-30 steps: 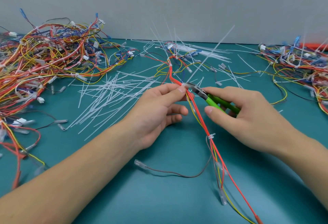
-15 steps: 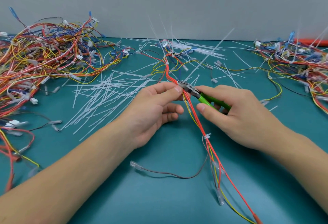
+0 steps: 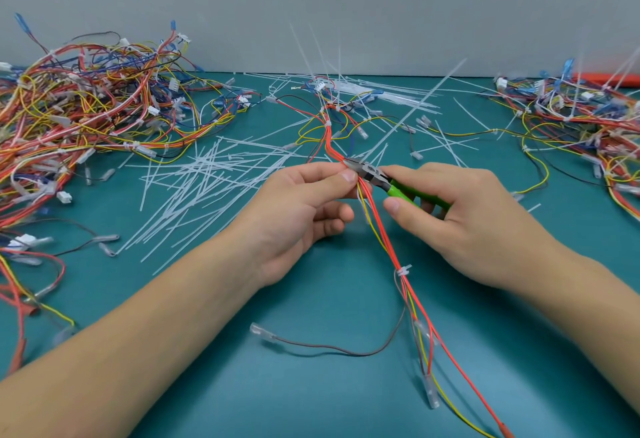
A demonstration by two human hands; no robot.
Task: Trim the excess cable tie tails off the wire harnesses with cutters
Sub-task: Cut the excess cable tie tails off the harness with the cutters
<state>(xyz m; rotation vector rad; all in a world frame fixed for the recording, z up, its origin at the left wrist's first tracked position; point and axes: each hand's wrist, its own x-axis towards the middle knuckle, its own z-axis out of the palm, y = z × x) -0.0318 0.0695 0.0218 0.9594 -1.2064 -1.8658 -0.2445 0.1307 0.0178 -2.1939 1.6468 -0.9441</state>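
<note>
1. Green-handled cutters (image 3: 398, 188): gripped in the right hand (image 3: 460, 222), fingers curled round the handles; metal nose points toward the left hand's fingertips, at the wire harness.
2. Left hand (image 3: 298, 215): thumb and forefinger pinch the wire harness (image 3: 381, 226) just beside the cutter nose.
3. Wire harness: red, orange and yellow strands, running from beyond both hands, between them, then toward the person; a white cable tie (image 3: 403, 270) wraps it below the right hand.
4. Long tie tail (image 3: 415, 111): rises from near the cutter nose, slanting away to the right.
5. Cut tie tails (image 3: 194, 188): scattered white strips left of the left hand.
6. Harness piles: one far left (image 3: 86, 108), one far right (image 3: 588, 118).
7. Teal table (image 3: 329, 385): beneath everything.
</note>
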